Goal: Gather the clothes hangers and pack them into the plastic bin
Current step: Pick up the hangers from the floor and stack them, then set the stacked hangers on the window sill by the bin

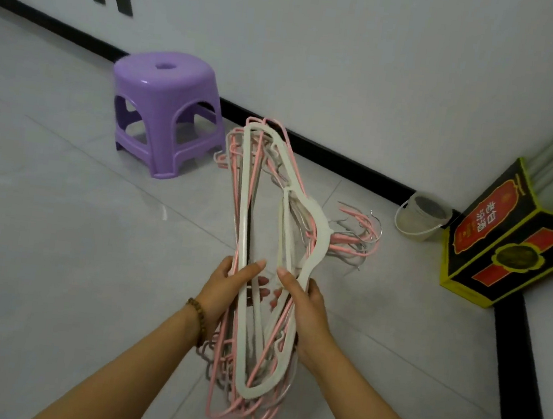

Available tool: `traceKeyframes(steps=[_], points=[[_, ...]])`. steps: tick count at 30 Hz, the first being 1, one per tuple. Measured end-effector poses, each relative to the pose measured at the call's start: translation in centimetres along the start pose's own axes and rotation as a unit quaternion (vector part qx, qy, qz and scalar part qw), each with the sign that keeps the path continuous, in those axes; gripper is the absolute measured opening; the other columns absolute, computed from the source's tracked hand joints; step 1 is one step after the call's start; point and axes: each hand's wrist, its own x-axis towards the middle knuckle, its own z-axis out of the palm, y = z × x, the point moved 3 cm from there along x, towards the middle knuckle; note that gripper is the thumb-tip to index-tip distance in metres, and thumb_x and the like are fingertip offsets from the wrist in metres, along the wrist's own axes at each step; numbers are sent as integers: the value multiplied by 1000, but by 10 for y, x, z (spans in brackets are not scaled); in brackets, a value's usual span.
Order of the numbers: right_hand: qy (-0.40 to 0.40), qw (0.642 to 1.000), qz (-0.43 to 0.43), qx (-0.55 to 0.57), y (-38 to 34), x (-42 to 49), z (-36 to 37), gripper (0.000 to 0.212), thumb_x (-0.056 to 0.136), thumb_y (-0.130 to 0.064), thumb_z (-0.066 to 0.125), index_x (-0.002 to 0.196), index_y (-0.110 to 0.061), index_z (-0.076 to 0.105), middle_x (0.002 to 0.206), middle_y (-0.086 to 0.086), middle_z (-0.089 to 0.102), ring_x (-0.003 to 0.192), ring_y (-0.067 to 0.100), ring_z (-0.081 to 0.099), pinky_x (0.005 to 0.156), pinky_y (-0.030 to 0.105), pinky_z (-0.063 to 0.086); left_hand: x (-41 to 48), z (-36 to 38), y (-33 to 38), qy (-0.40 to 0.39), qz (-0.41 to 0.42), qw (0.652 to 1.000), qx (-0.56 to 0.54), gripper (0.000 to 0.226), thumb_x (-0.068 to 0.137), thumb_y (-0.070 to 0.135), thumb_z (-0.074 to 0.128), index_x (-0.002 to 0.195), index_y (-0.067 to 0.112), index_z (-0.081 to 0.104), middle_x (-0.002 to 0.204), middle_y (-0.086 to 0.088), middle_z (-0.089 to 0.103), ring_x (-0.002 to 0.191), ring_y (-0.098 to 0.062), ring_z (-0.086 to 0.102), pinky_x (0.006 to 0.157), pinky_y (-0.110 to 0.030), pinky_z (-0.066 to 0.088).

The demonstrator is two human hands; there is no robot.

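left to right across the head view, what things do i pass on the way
two dark wall plates, purple plastic stool, bundle of pink and white hangers, small white bucket, black, red and yellow cardboard box

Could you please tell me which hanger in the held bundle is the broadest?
The white flat hanger on top, by the right hand; the pink and grey hangers beneath it are thin.

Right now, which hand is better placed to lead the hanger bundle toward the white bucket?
Probably the right hand: it grips the hanger bundle on the side nearer the white bucket. The left hand grips the opposite side.
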Motion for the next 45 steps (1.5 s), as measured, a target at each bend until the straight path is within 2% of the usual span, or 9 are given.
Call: traceKeyframes(steps=[4, 8, 17, 24, 30, 33, 37, 41, 45], points=[[-15, 999, -32, 8, -128, -50, 24, 41, 80, -31, 71, 111, -9, 56, 82, 7, 64, 68, 20, 62, 70, 35, 55, -52, 33, 134, -8, 43, 999, 5, 30, 83, 33, 66, 100, 16, 48, 67, -3, 53, 53, -14, 53, 57, -29, 52], [-54, 997, -47, 6, -271, -115, 48, 56, 71, -40, 72, 117, -13, 55, 102, 8, 70, 91, 24, 68, 88, 39, 54, -116, 66, 273, -17, 81, 996, 43, 27, 84, 32, 63, 96, 15, 46, 58, 1, 46, 46, -12, 45, 49, -25, 45], [-52, 991, -124, -17, -583, -295, 90, 84, 51, -53, 77, 123, -19, 51, 116, 3, 65, 105, 17, 63, 91, 33, 50, -289, 148, 570, -55, 153, 987, 7, 30, 85, 45, 56, 93, 17, 51, 53, 4, 44, 43, -9, 42, 45, -21, 41], [31, 970, -237, -40, -753, -449, 115, 85, 44, -60, 80, 115, -20, 54, 117, 10, 65, 106, 25, 63, 99, 47, 48, -415, 203, 743, -123, 238, 963, 29, 34, 89, 49, 47, 98, 16, 50, 55, 2, 41, 43, -10, 40, 44, -22, 39], [102, 950, -294, -17, -791, -582, 86, 77, 51, -51, 81, 118, -28, 51, 118, 1, 65, 105, 17, 65, 97, 40, 51, -521, 252, 790, -222, 299, 923, 101, 42, 89, 53, 41, 103, 16, 54, 65, -2, 48, 49, -12, 46, 50, -26, 44], [156, 933, -323, -24, -788, -653, 58, 84, 54, -48, 83, 128, -24, 49, 120, 3, 65, 106, 17, 65, 97, 42, 51, -579, 284, 785, -270, 331, 897, 115, 41, 91, 51, 37, 107, 18, 54, 69, -3, 51, 50, -11, 49, 50, -26, 46], [228, 910, -346, -15, -765, -754, 12, 74, 64, -37, 81, 128, -21, 48, 117, 3, 66, 105, 18, 66, 98, 40, 50, -659, 330, 755, -344, 356, 861, 119, 47, 86, 62, 35, 104, 25, 57, 69, 0, 50, 52, -10, 50, 55, -29, 44], [303, 883, -357, -26, -724, -859, -38, 86, 56, -46, 86, 130, -26, 47, 118, 1, 67, 107, 19, 66, 97, 43, 51, -750, 376, 705, -412, 351, 833, 115, 45, 91, 54, 32, 109, 20, 55, 68, 0, 48, 47, -4, 49, 51, -23, 46], [391, 856, -337, -16, -672, -971, -78, 89, 53, -44, 77, 132, -22, 44, 123, 6, 61, 110, 23, 62, 97, 43, 50, -842, 416, 640, -493, 325, 797, 126, 46, 90, 55, 30, 112, 21, 52, 70, -1, 50, 50, -7, 51, 53, -24, 47]])
